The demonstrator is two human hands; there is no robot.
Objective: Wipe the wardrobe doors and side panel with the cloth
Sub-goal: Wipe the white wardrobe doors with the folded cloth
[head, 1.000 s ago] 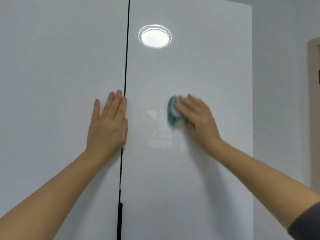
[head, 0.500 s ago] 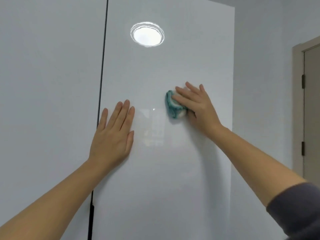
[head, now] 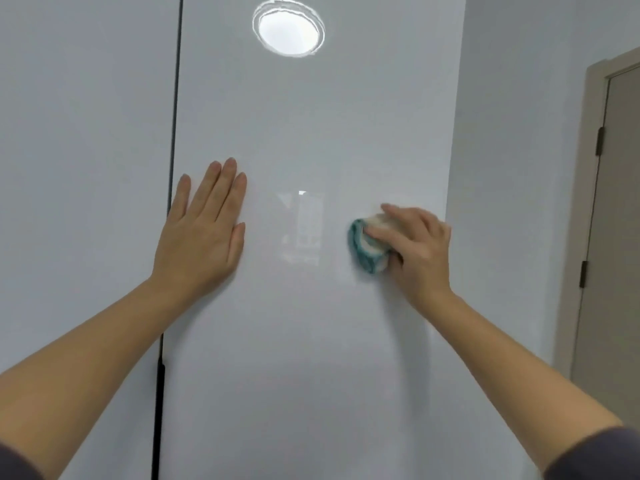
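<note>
**Cloth bunched under the right hand, partly out of sight**

Blur softens my right hand (head: 419, 251), so the outlines of its fingers (head: 388, 233) are hard to read. They look curled over the cloth (head: 367, 249), holding it against the right wardrobe door (head: 311, 358). Most of the cloth is covered. Only a crumpled teal and white lump shows, sticking out to the left of the fingertips and below them. I cannot tell how much more is tucked under the palm.

Both doors run off the top and bottom of the picture. I cannot make out the side panel beyond the right door's edge, where only pale wall (head: 512, 168) shows. My forearms are cut off at the lower corners, with a bit of dark sleeve (head: 602, 455) on the right.

The cloth sits at mid height on the right door, nearer its right edge than the dark gap (head: 175, 98) between the doors. My left hand (head: 202, 233) lies flat on the same door just right of that gap, fingers straight and close together, holding nothing, well apart from the cloth. The left wardrobe door (head: 79, 133) is untouched.

A round lamp reflection (head: 289, 31) glares high on the right door. A brownish room door (head: 620, 237) stands at far right.
</note>
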